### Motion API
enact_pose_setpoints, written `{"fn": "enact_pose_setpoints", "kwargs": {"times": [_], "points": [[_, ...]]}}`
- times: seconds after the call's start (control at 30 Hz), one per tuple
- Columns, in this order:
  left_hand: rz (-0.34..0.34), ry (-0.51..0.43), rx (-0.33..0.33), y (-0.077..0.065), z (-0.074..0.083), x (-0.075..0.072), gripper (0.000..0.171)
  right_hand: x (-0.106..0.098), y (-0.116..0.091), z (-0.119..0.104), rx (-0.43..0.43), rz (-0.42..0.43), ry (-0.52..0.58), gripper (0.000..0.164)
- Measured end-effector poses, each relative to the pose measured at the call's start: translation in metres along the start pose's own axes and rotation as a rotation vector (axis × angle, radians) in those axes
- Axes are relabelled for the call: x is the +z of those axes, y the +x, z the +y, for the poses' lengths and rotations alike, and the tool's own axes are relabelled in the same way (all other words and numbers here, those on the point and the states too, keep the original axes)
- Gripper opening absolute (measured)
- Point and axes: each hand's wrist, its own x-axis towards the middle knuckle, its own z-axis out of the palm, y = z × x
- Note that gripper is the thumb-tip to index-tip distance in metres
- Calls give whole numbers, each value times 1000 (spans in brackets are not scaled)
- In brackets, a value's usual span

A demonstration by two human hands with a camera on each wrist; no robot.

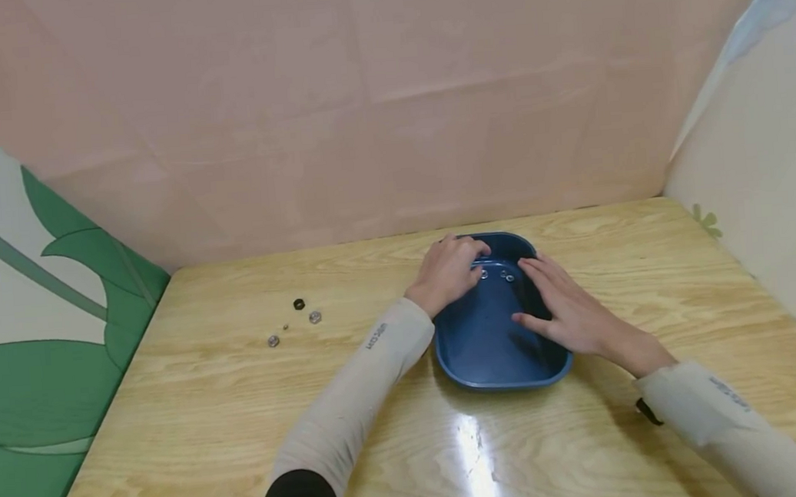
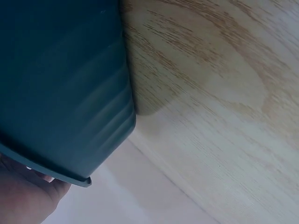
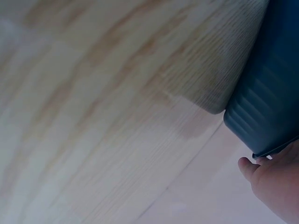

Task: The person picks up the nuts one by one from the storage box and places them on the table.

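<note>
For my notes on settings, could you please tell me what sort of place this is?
Probably an indoor tabletop work area: a wood-grain table, a plain pinkish backdrop behind it, and a flower-patterned panel on the right.

No txt legible: dk lettering (image 1: 377,335) on L sleeve (image 1: 352,390), sim. print (image 1: 730,395) on R sleeve (image 1: 715,423), both too sm.

The left hand (image 1: 446,270) hides part of the blue tray's (image 1: 491,350) left rim; the right hand (image 1: 569,310), part of its right. Left of the tray, a speck (image 1: 286,327) is too small to identify.
</note>
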Motion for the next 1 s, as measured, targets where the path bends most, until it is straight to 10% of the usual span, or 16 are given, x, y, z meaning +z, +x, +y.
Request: {"fn": "enact_pose_setpoints", "kwargs": {"times": [1.0], "points": [[-63,-3,11,9,1,16,33,0,-2,-1,10,-6,5,90]]}}
